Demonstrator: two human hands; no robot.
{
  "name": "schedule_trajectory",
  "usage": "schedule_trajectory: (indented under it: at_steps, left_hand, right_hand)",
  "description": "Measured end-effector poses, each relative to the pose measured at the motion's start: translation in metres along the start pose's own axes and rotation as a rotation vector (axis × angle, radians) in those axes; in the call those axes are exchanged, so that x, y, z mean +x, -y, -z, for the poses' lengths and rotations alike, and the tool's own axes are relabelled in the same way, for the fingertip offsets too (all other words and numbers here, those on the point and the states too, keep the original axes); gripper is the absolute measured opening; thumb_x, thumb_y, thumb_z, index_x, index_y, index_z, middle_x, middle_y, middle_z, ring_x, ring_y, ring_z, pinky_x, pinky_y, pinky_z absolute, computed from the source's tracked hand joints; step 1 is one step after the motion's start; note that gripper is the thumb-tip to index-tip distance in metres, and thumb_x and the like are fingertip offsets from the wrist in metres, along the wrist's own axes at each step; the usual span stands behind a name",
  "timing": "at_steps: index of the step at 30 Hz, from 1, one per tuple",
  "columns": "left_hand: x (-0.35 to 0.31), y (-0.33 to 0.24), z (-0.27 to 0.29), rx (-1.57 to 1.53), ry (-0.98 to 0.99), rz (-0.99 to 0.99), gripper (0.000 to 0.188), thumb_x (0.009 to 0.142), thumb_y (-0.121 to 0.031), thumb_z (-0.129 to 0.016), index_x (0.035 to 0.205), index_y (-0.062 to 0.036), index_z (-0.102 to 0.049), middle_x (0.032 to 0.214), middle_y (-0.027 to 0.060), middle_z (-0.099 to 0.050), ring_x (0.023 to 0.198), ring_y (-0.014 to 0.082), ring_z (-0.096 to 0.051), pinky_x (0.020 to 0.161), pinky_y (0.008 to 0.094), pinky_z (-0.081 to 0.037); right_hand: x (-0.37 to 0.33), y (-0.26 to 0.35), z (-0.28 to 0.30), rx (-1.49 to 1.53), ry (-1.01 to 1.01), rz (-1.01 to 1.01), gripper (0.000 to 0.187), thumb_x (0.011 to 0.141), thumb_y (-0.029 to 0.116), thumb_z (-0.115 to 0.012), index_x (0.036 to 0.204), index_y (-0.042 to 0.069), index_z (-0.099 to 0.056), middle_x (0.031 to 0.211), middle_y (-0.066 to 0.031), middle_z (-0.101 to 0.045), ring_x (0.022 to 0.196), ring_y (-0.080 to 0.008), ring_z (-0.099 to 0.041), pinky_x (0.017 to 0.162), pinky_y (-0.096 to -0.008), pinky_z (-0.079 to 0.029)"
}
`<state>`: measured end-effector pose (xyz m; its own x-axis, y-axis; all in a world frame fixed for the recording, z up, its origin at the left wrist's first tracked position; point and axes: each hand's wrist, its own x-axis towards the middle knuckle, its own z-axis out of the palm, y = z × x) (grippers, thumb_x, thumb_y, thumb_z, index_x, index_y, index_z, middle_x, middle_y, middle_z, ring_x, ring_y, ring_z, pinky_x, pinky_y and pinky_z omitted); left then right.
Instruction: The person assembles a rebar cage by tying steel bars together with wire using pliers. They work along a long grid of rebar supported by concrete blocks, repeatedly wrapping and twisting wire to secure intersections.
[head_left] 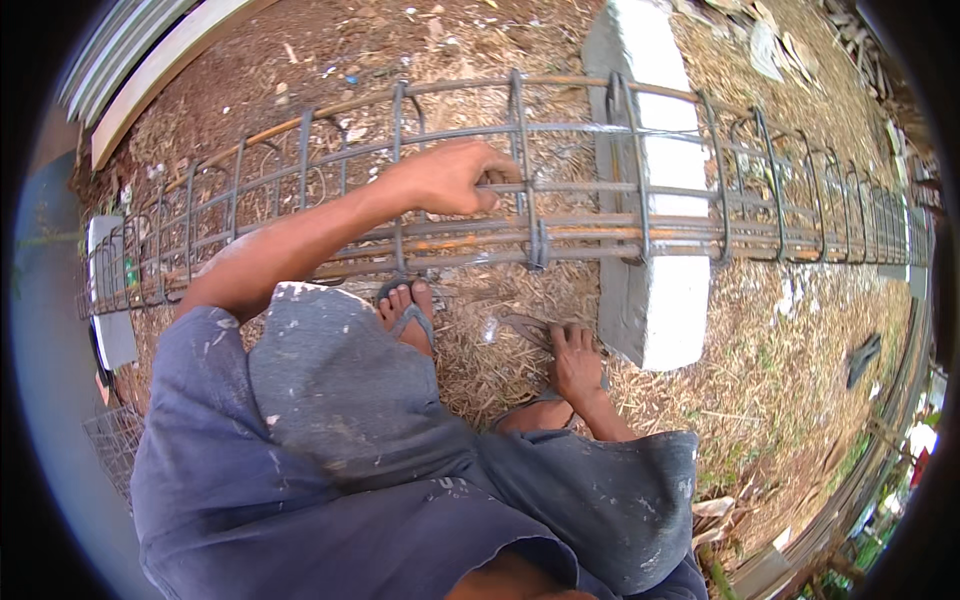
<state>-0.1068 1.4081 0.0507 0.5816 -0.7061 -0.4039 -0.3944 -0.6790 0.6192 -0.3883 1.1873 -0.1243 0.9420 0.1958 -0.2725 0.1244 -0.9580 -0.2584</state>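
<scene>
A long rebar cage (440, 240) of lengthwise bars and square stirrups runs across in front of me. My left hand (455, 178) reaches over it with curled fingers, close against a stirrup (521, 130) and a middle bar. Whatever those fingertips pinch is too small to make out. Low by my right foot, my right hand (578, 365) is closed on a pair of pincers (528, 328), whose jaws point left toward the space between my feet. Several rusty and grey bars lie bunched along the cage's near side.
A white-topped concrete block (678, 210) stands under the cage, right of my hands. Another pale block (112, 340) is under its left end. My sandalled left foot (410, 310) is near the bars. Straw covers the soil; a dark object (862, 358) lies at right.
</scene>
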Motion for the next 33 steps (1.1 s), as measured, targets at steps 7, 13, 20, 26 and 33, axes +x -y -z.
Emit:
schedule_trajectory:
  at_steps: [7,13,20,26,33]
  left_hand:
    - [0.024,0.001,-0.024,-0.019,-0.133,-0.191,0.041,0.084,-0.026,-0.068,0.116,-0.0020,-0.065,0.105,0.0219,-0.067,0.096,0.0380,-0.064,0.084,0.0458,-0.049]
    - [0.008,-0.003,-0.036,-0.006,-0.408,-0.172,0.022,0.082,-0.017,-0.067,0.086,0.0042,-0.062,0.083,0.0250,-0.060,0.084,0.0459,-0.058,0.076,0.0497,-0.044]
    - [0.009,-0.013,-0.046,0.012,-0.415,-0.216,0.016,0.084,-0.009,-0.064,0.081,0.0055,-0.059,0.074,0.0238,-0.056,0.076,0.0438,-0.057,0.071,0.0496,-0.043]
    - [0.004,-0.006,-0.041,0.057,-0.449,-0.204,0.016,0.086,-0.007,-0.062,0.078,0.0055,-0.056,0.071,0.0236,-0.054,0.072,0.0436,-0.056,0.067,0.0511,-0.041]
    - [0.013,-0.012,-0.055,0.011,-0.438,-0.312,0.014,0.086,-0.004,-0.060,0.077,0.0056,-0.056,0.071,0.0231,-0.055,0.067,0.0424,-0.056,0.063,0.0505,-0.043]
  right_hand:
    - [0.018,-0.037,-0.001,-0.016,0.353,0.096,0.048,0.071,0.008,-0.068,0.116,0.001,-0.051,0.116,-0.0208,-0.059,0.112,-0.0377,-0.059,0.089,-0.0447,-0.052]
    - [0.015,-0.007,0.045,0.255,0.209,0.076,0.048,0.071,0.013,-0.065,0.116,0.004,-0.052,0.109,-0.0182,-0.060,0.097,-0.0375,-0.063,0.078,-0.0468,-0.052]
    - [-0.009,0.011,0.112,0.726,0.056,0.054,0.036,0.083,0.016,-0.064,0.115,0.005,-0.053,0.094,-0.0160,-0.061,0.085,-0.0386,-0.062,0.071,-0.0465,-0.048]
    - [0.013,0.005,0.183,0.803,-0.040,0.025,0.051,0.087,0.019,-0.066,0.132,0.003,-0.049,0.099,-0.0211,-0.066,0.090,-0.0396,-0.065,0.073,-0.0457,-0.049]
    - [0.029,-0.024,0.260,0.294,0.200,-0.140,0.065,0.083,0.010,-0.058,0.146,0.013,-0.042,0.103,-0.0221,-0.066,0.083,-0.0411,-0.066,0.074,-0.0495,-0.052]
